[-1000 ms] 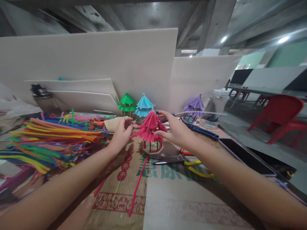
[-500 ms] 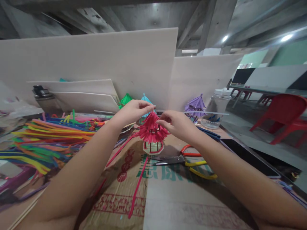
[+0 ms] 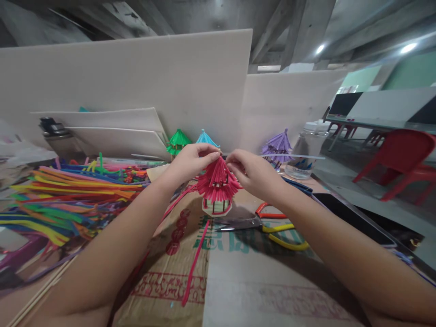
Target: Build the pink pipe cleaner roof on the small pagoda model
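The red model house (image 3: 218,188) stands upright on the bench (image 3: 13,297), well in from its right edge, probably so both hands can reach it. The left hand (image 3: 197,159) bends its fingers at the roof's peak; the right hand (image 3: 250,168), apart from it, curls beside the slope, perhaps for steadying. Whether either grips, I cannot tell. Scissors (image 3: 288,244) lie near, likely for easy reach.

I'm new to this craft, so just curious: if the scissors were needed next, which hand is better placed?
Probably the right hand: the scissors lie with their handles toward its side. The left hand is at the tip of the red-roofed model, farther from those handles.
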`<control>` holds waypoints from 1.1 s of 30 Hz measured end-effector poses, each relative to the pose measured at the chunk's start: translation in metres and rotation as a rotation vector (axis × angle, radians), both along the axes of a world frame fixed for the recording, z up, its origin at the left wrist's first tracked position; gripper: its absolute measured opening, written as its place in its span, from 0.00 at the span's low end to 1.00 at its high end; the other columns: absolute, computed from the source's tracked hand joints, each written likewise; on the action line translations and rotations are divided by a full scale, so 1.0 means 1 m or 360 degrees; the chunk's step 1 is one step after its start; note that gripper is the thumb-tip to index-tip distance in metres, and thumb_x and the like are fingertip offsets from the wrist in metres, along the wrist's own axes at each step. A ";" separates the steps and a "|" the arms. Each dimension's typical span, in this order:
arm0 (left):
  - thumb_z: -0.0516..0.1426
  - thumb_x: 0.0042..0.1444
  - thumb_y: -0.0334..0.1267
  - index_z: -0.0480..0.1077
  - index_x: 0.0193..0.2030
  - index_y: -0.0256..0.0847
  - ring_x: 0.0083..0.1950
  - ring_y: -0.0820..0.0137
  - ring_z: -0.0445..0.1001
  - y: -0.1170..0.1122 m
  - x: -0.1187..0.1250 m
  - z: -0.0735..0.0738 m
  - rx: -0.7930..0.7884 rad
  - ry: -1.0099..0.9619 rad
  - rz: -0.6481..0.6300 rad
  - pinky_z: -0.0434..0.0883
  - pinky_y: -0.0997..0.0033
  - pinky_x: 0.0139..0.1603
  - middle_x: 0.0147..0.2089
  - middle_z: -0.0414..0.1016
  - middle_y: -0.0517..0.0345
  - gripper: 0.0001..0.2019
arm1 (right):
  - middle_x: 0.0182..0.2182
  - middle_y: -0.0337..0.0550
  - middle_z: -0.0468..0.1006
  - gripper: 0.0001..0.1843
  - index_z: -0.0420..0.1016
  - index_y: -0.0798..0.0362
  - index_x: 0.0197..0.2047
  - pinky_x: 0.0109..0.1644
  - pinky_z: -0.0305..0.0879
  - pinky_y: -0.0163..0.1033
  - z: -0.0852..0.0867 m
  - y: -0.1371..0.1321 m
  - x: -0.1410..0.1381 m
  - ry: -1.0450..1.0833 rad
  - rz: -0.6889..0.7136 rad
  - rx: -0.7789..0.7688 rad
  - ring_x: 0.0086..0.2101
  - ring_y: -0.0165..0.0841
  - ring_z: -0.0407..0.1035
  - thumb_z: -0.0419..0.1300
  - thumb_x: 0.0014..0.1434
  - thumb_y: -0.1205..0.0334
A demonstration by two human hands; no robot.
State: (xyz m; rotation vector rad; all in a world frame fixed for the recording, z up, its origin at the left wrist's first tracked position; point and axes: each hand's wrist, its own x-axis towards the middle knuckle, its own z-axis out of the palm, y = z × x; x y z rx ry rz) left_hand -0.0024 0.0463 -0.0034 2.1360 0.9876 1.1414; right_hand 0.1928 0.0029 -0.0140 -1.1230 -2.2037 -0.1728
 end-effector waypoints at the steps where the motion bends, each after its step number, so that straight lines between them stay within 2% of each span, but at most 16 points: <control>1: 0.59 0.57 0.46 0.77 0.42 0.33 0.42 0.65 0.77 0.001 0.000 0.000 -0.0001 0.0000 0.0008 0.72 0.64 0.47 0.42 0.81 0.49 0.16 | 0.33 0.42 0.74 0.07 0.68 0.54 0.41 0.33 0.53 0.36 -0.001 -0.002 0.000 -0.0009 -0.0019 -0.0002 0.30 0.32 0.65 0.59 0.64 0.60; 3: 0.59 0.57 0.46 0.77 0.42 0.33 0.42 0.65 0.77 0.003 -0.001 -0.001 -0.0008 -0.0004 0.0026 0.72 0.64 0.47 0.42 0.81 0.49 0.16 | 0.33 0.42 0.74 0.18 0.66 0.53 0.42 0.31 0.52 0.37 -0.006 -0.002 -0.001 -0.0084 -0.0076 0.0038 0.29 0.33 0.65 0.67 0.58 0.52; 5: 0.59 0.57 0.46 0.77 0.42 0.34 0.41 0.65 0.77 0.003 -0.001 -0.001 -0.0013 -0.0007 0.0039 0.72 0.65 0.46 0.42 0.81 0.49 0.16 | 0.33 0.43 0.74 0.24 0.65 0.53 0.42 0.31 0.52 0.37 -0.015 0.000 -0.004 -0.0189 -0.0121 0.0157 0.30 0.36 0.66 0.70 0.53 0.49; 9: 0.59 0.58 0.46 0.77 0.42 0.35 0.39 0.66 0.77 -0.001 0.001 -0.001 0.0024 0.0018 0.0024 0.73 0.66 0.43 0.39 0.81 0.51 0.15 | 0.34 0.46 0.75 0.20 0.65 0.54 0.42 0.33 0.54 0.39 -0.029 0.006 -0.008 -0.0332 -0.0058 0.0389 0.33 0.39 0.69 0.68 0.58 0.52; 12: 0.58 0.58 0.46 0.77 0.41 0.35 0.38 0.67 0.76 -0.002 0.001 -0.001 0.0069 0.0024 0.0018 0.73 0.67 0.42 0.37 0.80 0.52 0.15 | 0.34 0.46 0.75 0.16 0.64 0.53 0.42 0.33 0.55 0.39 -0.030 0.007 -0.008 -0.0317 -0.0048 0.0434 0.33 0.39 0.70 0.65 0.61 0.54; 26: 0.58 0.59 0.46 0.77 0.40 0.37 0.35 0.68 0.74 0.001 -0.002 -0.002 0.0080 0.0042 0.0013 0.71 0.68 0.39 0.34 0.78 0.55 0.14 | 0.35 0.47 0.77 0.12 0.67 0.55 0.44 0.34 0.55 0.40 -0.025 0.007 -0.007 -0.0417 -0.0046 0.0402 0.35 0.39 0.71 0.64 0.63 0.60; 33: 0.58 0.59 0.49 0.76 0.41 0.37 0.41 0.65 0.76 -0.001 -0.003 0.002 0.0024 0.0107 -0.0006 0.71 0.64 0.45 0.40 0.79 0.51 0.16 | 0.33 0.45 0.76 0.19 0.67 0.54 0.43 0.33 0.53 0.38 -0.022 0.006 -0.004 -0.0369 -0.0051 0.0306 0.32 0.37 0.69 0.68 0.58 0.51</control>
